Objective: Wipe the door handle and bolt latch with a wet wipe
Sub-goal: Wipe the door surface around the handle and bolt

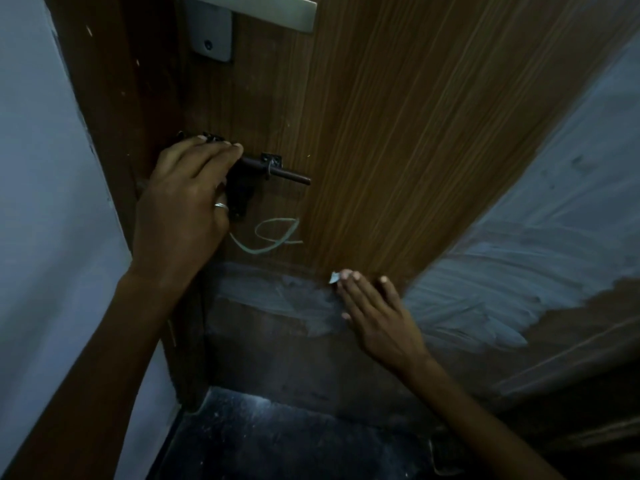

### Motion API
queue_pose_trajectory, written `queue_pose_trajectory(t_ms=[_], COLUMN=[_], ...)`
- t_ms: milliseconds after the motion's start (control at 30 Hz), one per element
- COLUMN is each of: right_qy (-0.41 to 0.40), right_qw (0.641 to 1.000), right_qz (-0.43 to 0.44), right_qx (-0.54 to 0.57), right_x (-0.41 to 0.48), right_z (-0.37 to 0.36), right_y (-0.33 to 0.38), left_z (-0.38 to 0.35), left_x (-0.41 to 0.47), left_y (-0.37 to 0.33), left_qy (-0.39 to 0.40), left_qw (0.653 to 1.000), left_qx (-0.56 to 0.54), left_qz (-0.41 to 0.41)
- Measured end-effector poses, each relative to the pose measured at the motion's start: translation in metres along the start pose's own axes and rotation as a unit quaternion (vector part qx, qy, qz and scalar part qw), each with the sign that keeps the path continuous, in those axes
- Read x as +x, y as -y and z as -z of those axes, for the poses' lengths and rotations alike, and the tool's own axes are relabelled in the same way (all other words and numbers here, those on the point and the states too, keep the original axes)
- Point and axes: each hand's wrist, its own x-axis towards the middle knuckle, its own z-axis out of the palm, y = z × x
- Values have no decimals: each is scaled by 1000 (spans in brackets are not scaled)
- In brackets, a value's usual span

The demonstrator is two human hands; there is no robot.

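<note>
A dark brown bolt latch is fixed to the wooden door, its rod end sticking out to the right. My left hand, a ring on one finger, covers the latch's left part with fingers curled over its top. No wipe shows under it. A pale lever door handle with its plate sits at the top edge. Lower down, my right hand lies flat on the door with straight fingers. A small white scrap, perhaps the wet wipe, peeks out at its fingertips.
A pale wall stands close on the left beside the dark door frame. A chalk-like scribble marks the door under the latch, with greyish smears lower down. Dark speckled floor lies below. The light is dim.
</note>
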Motion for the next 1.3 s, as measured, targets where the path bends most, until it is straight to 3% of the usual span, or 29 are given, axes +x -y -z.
queue_pose_trajectory(t_ms=[267, 367, 700, 1000, 1300], right_qy=[-155, -171, -28, -110, -37], right_qw=[972, 969, 999, 985, 997], right_qz=[-153, -155, 38, -131, -32], right_qx=[-83, -87, 19, -6, 64], right_x=[116, 151, 81, 127, 149], right_z=[140, 164, 18, 72, 14], right_y=[-117, -112, 43, 1, 114], left_z=[-2, -1, 5, 9, 18], left_x=[0, 1, 2, 4, -50], left_y=[-3, -4, -5, -5, 0], left_qy=[-2, -2, 19, 32, 21], left_qw=[1000, 1000, 1000, 999, 998], left_qx=[-2, -3, -1, -13, -31], left_qz=[11, 14, 10, 6, 40])
